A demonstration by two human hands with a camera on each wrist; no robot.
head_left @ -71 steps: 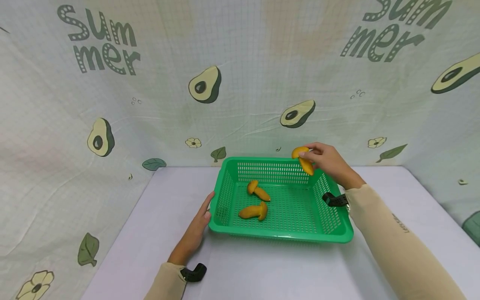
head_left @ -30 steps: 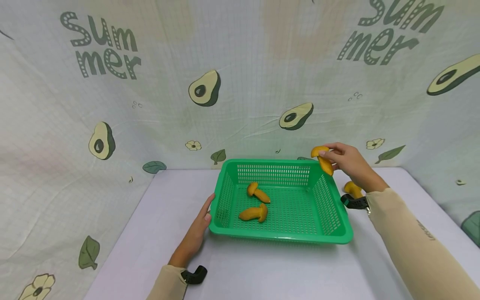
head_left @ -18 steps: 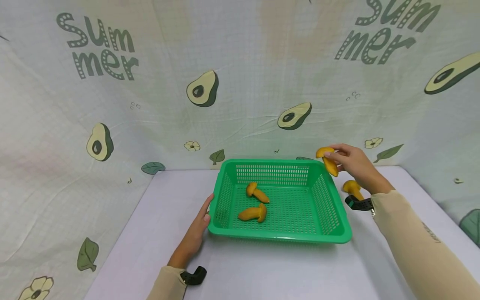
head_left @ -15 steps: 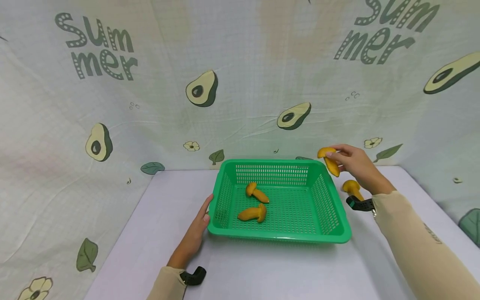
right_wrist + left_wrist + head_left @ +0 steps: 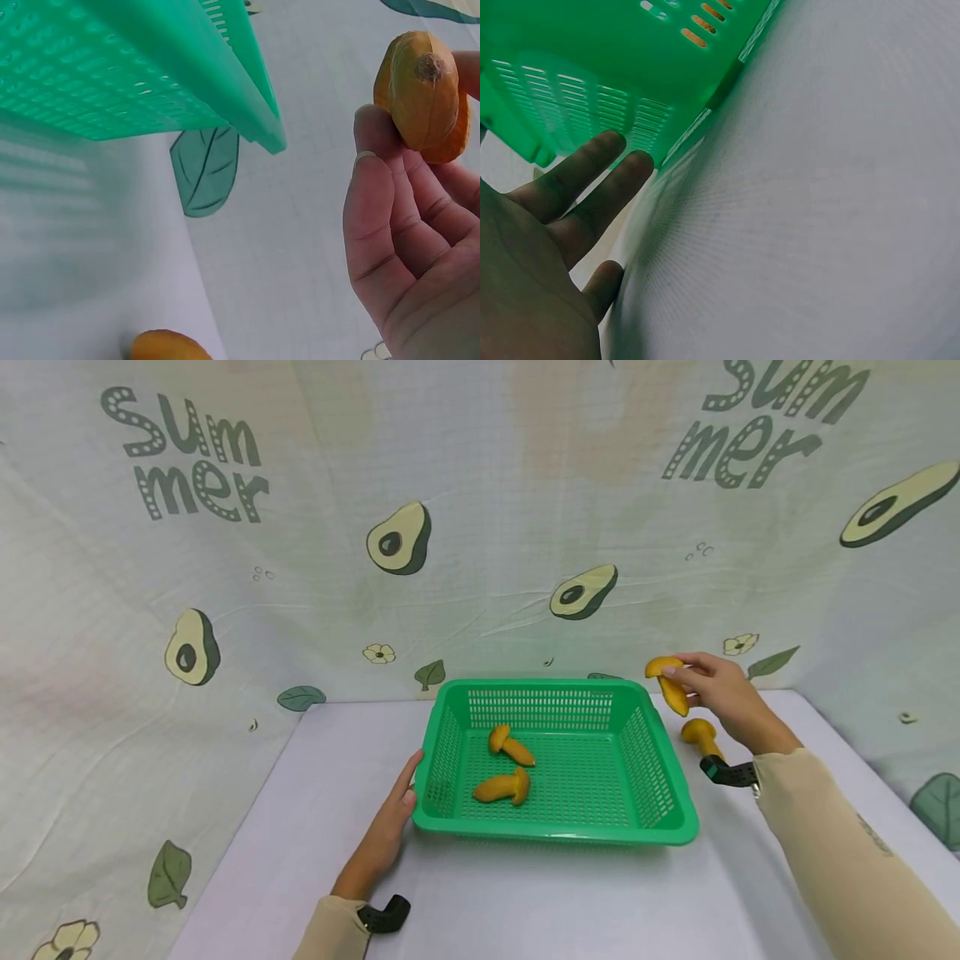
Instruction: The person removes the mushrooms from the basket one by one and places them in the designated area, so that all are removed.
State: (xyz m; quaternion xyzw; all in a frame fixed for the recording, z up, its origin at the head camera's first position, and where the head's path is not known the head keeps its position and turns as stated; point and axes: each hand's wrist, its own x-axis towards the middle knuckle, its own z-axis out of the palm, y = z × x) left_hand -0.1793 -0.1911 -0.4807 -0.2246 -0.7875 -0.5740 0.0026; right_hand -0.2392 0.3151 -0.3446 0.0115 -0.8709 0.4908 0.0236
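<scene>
My right hand (image 5: 723,697) pinches a yellow-orange mushroom (image 5: 672,693) between thumb and fingers, above and just outside the back right corner of the green basket (image 5: 555,833). Its cap faces up and its stem slants down; in the right wrist view the stem end of this mushroom (image 5: 424,94) faces the camera. Two more mushrooms lie inside the basket toward its left, one mushroom (image 5: 512,746) behind the other mushroom (image 5: 502,787). With fingers extended, my left hand (image 5: 381,835) rests against the basket's left side. The left wrist view has its fingers (image 5: 604,199) by the slotted wall.
Right of the basket, another mushroom (image 5: 701,735) lies on the white table (image 5: 540,902), partly covered by the right wrist's black strap (image 5: 727,772). A printed cloth (image 5: 480,527) with avocados and lettering hangs behind the table.
The right hand has carried its mushroom rightward, from over the basket's back rim to beyond its right corner. The mushroom on the table has come into sight. The left hand stays put.
</scene>
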